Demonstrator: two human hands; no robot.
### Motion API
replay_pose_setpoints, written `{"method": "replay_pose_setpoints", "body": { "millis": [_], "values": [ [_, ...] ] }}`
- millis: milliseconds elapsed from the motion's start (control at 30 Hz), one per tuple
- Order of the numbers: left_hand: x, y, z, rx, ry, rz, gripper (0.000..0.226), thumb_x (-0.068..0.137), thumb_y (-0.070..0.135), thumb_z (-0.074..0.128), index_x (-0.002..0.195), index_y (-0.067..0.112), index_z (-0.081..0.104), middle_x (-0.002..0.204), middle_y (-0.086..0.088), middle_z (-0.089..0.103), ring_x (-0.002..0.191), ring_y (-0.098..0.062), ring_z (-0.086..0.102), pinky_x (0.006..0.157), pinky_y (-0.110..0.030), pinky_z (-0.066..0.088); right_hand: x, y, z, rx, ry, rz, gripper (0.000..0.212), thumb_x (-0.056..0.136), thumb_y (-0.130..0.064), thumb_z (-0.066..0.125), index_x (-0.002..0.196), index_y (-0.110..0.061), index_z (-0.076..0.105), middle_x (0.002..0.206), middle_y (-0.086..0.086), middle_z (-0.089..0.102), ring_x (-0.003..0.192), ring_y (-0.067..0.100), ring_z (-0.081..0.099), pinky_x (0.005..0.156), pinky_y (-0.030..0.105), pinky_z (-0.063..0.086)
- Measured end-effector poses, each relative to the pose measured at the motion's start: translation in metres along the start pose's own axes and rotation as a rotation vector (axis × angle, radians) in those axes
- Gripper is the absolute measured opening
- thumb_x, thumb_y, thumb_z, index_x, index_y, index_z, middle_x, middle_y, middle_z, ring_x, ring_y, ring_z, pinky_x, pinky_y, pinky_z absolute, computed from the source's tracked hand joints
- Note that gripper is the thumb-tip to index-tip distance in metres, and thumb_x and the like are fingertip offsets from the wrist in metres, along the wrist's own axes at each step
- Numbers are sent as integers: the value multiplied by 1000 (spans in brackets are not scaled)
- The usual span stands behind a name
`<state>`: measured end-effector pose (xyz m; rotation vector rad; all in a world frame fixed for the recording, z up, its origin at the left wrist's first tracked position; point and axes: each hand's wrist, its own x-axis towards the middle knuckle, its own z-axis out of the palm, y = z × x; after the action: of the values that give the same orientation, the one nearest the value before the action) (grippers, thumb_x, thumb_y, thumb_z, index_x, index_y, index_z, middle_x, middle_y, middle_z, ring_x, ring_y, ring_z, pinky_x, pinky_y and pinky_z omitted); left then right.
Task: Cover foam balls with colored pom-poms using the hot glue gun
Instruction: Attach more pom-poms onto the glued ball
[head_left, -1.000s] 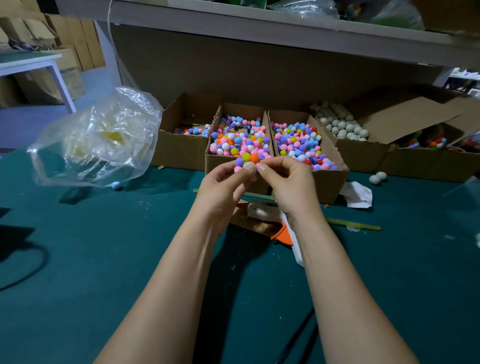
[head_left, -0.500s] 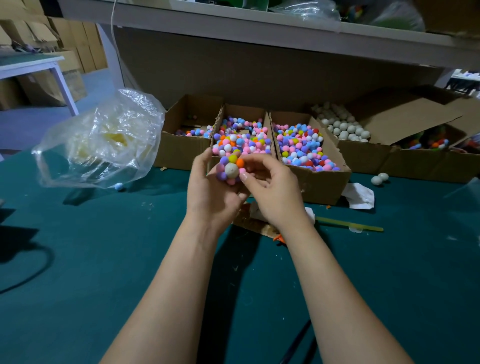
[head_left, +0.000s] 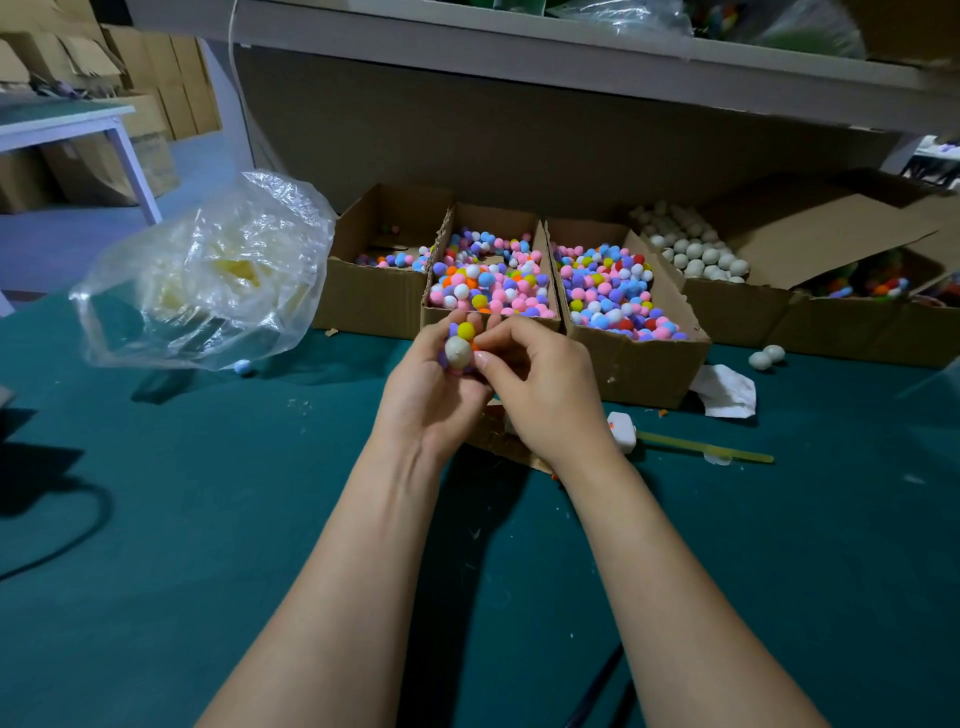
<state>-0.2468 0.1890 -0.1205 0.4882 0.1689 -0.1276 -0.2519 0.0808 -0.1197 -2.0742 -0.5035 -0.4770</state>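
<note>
Head view, single entry.

- Left hand (head_left: 431, 384): forearm in from lower left, palm turned up toward the camera, fingers cupped and curled round the foam ball (head_left: 458, 352). Gripping.
- Right hand (head_left: 540, 384): forearm in from lower right, back of hand toward the camera, fingers bent; thumb and forefinger pinch the ball's right side.
- Foam ball: held between both hands above the green table (head_left: 208, 519), just in front of the middle box (head_left: 488, 316). Bare off-white patch faces the camera; yellow pom-pom (head_left: 466, 330) sits on its far side, purple and orange ones at the edges.
- Middle box and right box (head_left: 639, 369): cardboard, filled with mixed pom-poms.
- Left box (head_left: 369, 301): a few pom-poms in its right corner.
- Far-right box (head_left: 727, 312): plain white balls.
- Plastic bag (head_left: 208, 275): clear, crumpled, left of the boxes; blue pom-pom (head_left: 242, 367) on the table at its lower edge.
- Glue stick (head_left: 701, 449): lies flat on the table, right of the right wrist.
- Two loose white balls (head_left: 766, 357): on the table, beside crumpled white paper (head_left: 724, 389).
</note>
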Motion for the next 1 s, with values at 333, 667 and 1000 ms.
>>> {"method": "replay_pose_setpoints", "body": {
  "millis": [333, 667, 1000],
  "values": [
    [2, 5, -3, 7, -113, -15, 50, 104, 35, 28, 134, 4, 54, 130, -26, 60, 125, -40, 53, 111, -58, 32, 4, 4, -2, 232, 23, 226, 14, 91, -16, 64, 98, -27, 59, 92, -19, 59, 87, -1, 61, 65, 11, 52],
    [4, -6, -2, 181, -22, 66, 43, 101, 43, 43, 112, 9, 67, 103, -11, 74, 89, -21, 73, 74, -32, 59, -3, -2, 3, 368, 13, 261, 13, 92, -14, 63, 96, -23, 55, 79, -3, 70, 65, 3, 68, 58, 14, 52],
    [4, -3, -3, 72, -65, 60, 18, 95, 15, 54, 105, 9, 68, 90, -7, 76, 80, -19, 74, 92, -35, 54, -9, 4, -1, 105, 71, 121, 17, 91, -20, 65, 106, -27, 64, 95, -19, 61, 88, -6, 59, 69, 2, 46]
  ]
}}
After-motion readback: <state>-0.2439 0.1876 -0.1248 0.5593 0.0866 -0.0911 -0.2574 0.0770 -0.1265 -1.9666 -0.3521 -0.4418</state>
